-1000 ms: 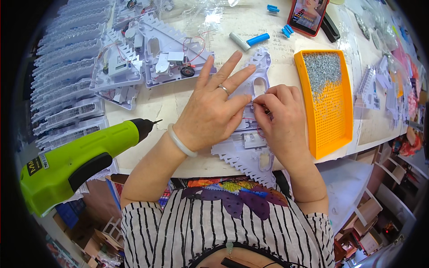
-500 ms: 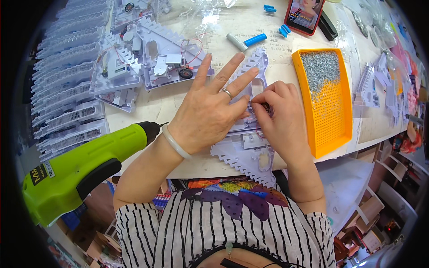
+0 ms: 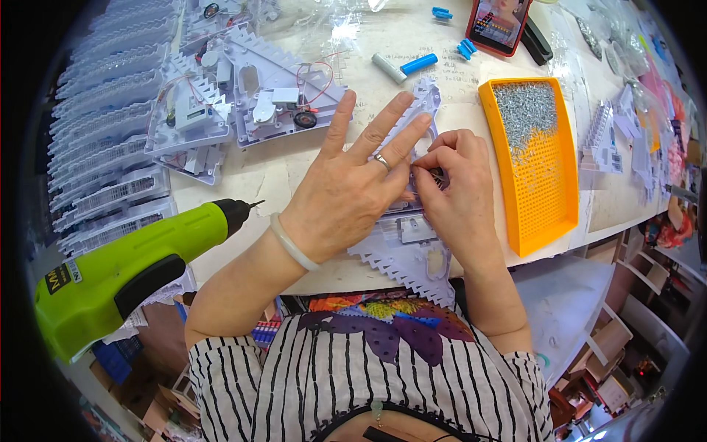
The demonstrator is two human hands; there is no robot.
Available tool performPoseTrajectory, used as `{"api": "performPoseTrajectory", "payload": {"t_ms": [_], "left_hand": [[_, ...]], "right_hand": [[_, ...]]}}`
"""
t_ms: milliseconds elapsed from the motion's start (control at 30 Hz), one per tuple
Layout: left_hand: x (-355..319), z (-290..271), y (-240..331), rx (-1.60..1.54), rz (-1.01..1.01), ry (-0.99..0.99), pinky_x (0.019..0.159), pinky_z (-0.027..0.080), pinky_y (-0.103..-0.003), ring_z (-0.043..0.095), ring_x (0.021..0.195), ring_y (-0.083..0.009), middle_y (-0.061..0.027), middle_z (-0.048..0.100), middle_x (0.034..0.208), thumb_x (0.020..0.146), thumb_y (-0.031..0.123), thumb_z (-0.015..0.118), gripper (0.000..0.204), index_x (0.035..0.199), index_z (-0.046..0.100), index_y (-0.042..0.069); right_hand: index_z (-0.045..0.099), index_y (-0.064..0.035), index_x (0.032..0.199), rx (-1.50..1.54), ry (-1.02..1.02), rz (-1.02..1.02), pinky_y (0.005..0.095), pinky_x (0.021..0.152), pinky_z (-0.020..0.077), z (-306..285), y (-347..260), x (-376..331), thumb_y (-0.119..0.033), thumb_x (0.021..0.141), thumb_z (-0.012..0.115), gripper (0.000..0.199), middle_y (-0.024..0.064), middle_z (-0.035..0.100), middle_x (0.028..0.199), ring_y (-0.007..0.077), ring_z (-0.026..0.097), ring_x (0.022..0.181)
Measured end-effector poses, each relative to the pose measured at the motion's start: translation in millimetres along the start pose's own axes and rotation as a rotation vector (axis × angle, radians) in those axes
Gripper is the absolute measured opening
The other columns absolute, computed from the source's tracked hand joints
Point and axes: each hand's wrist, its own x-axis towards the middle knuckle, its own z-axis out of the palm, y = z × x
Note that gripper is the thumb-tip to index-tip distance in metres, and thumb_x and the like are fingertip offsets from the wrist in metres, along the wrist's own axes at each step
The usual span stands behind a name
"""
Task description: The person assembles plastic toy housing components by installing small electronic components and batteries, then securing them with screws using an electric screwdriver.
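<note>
Both my hands work close together over a white plastic casing (image 3: 425, 96) with a saw-toothed edge. My left hand (image 3: 342, 184) has several fingers spread, while its thumb and index finger bend in at the casing; what they pinch is hidden. My right hand (image 3: 464, 191) is closed, thumb and index finger pinched at a small dark round part (image 3: 440, 177), mostly covered by the fingers. Nearer my body lies another toothed white casing (image 3: 401, 258). A green electric screwdriver (image 3: 140, 269) with a black tip hangs at the left, beside my left forearm.
A yellow tray (image 3: 541, 214) of small screws (image 3: 524, 110) stands to the right. Casings with wires and motors (image 3: 269, 110) lie behind my left hand; stacked white casings (image 3: 110, 147) line the left. A phone (image 3: 498, 26) and two cylindrical cells (image 3: 420, 63) lie farther back.
The green screwdriver has swung slightly left. My left hand has shifted a little to the right, its fingertips nearer the right hand. The right hand stays pinched at nearly the same spot.
</note>
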Motion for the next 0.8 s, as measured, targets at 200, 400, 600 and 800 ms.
{"api": "performPoseTrajectory", "payload": {"t_ms": [200,400,600,800], "left_hand": [[-1.2,-1.5,3.7,0.054,-0.020,-0.028,0.124,0.014,-0.064,0.029,0.154,-0.0322,-0.0053,0.043,0.160,0.085,0.035,0.070,0.037,0.109,0.072,0.006],[-2.4,0.3,4.6,-0.047,-0.097,-0.020,0.119,0.016,-0.069,0.028,0.154,-0.0376,-0.0080,0.044,0.159,0.083,0.035,0.074,0.038,0.111,0.073,0.009],[-4.3,3.1,0.8,-0.176,-0.182,0.057,0.117,0.020,-0.072,0.025,0.154,-0.0418,-0.0109,0.043,0.160,0.080,0.031,0.078,0.033,0.107,0.075,0.012],[-1.5,-3.2,7.5,-0.008,-0.097,-0.002,0.119,0.017,-0.068,0.024,0.155,-0.0407,-0.0109,0.043,0.160,0.079,0.028,0.079,0.036,0.111,0.075,0.011]], "right_hand": [[0.067,0.0013,0.078,0.134,0.013,0.057,0.0430,0.085,0.0474,3.5,1.2,-1.1,0.002,0.076,0.071,0.004,0.0140,0.060,0.100,0.0336,0.056,0.100],[0.066,0.0003,0.075,0.150,0.070,0.087,0.0428,0.085,0.0473,6.9,0.8,-1.4,0.003,0.075,0.070,0.005,0.0133,0.059,0.099,0.0326,0.056,0.099],[0.065,-0.0030,0.073,0.082,-0.001,0.140,0.0441,0.082,0.0457,2.0,-1.6,4.0,-0.002,0.074,0.070,0.005,0.0097,0.060,0.099,0.0315,0.057,0.101],[0.066,-0.0026,0.077,0.038,-0.010,0.121,0.0447,0.083,0.0462,2.5,-0.9,-1.9,-0.003,0.077,0.071,0.004,0.0105,0.060,0.103,0.0324,0.057,0.101]]}}
